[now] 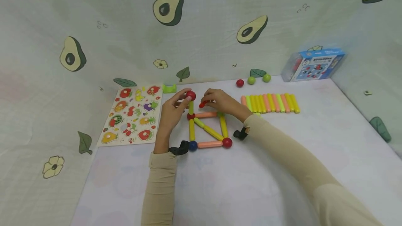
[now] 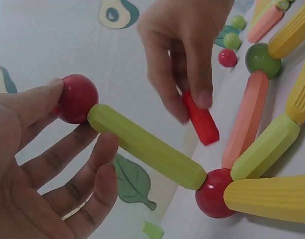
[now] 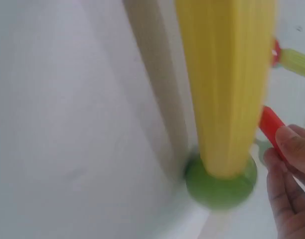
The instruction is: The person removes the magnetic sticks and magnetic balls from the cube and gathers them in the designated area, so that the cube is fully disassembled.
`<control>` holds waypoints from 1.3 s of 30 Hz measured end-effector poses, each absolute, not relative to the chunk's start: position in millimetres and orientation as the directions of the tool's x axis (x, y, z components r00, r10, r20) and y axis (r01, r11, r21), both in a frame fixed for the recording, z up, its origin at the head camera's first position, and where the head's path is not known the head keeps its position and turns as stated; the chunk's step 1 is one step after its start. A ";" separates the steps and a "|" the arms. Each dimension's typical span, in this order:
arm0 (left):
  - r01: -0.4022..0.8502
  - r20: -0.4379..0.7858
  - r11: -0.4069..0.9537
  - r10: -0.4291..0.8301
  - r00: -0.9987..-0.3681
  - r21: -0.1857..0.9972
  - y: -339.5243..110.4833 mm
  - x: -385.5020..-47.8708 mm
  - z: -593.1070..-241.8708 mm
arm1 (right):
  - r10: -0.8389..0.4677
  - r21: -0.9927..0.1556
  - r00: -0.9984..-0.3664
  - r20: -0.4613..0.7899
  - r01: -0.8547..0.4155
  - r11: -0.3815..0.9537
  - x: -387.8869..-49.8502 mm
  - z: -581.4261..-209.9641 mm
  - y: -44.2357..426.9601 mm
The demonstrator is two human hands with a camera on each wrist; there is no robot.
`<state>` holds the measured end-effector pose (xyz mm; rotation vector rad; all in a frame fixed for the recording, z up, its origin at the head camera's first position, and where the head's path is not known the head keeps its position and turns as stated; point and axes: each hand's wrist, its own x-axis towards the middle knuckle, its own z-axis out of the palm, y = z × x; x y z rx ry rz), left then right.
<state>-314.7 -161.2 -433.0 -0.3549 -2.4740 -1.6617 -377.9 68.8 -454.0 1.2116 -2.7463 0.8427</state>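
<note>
Sleeve [image 1: 298, 163], red rod [image 2: 201, 120], tabletop [image 1: 232, 187], avocado-print cloth [image 1: 207, 41]

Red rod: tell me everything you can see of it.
The red rod is short and straight, with ridges along its length and a smooth, plastic-like look. The right hand pinches it between thumb and fingers, which hide its other end, so its full length can't be told. It is held tilted, its bare tip pointing left and slightly down in the head view, just right of the left hand. Nothing but the right hand is seen touching it; no ball is on the visible tip.
</note>
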 end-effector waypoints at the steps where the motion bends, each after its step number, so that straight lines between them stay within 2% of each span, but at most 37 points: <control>1: 0.270 0.243 0.365 0.118 -0.963 0.891 -160.8 -314.7 -433.3 | -0.659 -0.480 -0.713 0.239 -0.677 0.558 -375.3 -452.7 74.0; 7: 0.277 0.249 0.376 0.122 -0.961 0.884 -160.8 -313.9 -432.7 | -0.577 -0.533 -0.762 0.295 -0.632 0.563 -353.7 -447.0 111.8; 15: 0.269 0.240 0.383 0.124 -0.963 0.884 -163.4 -312.5 -431.4 | -0.479 -0.534 -0.805 0.350 -0.592 0.604 -314.6 -441.1 158.1; 25: 0.259 0.228 0.384 0.126 -0.966 0.886 -162.4 -312.0 -430.7 | -0.389 -0.498 -0.877 0.283 -0.480 0.722 -256.8 -442.3 203.4; 28: 0.249 0.219 0.403 0.120 -0.968 0.881 -163.4 -311.7 -429.9 | -0.400 -0.455 -0.868 0.294 -0.495 0.740 -244.1 -448.8 213.6; 32: 0.246 0.219 0.410 0.112 -0.969 0.878 -165.1 -311.6 -429.4 | -0.455 -0.381 -0.825 0.335 -0.560 0.736 -232.8 -460.6 224.2; 39: 0.255 0.227 0.386 0.118 -0.967 0.886 -165.1 -311.5 -431.6 | -0.498 -0.299 -0.784 0.372 -0.609 0.735 -228.0 -480.2 232.1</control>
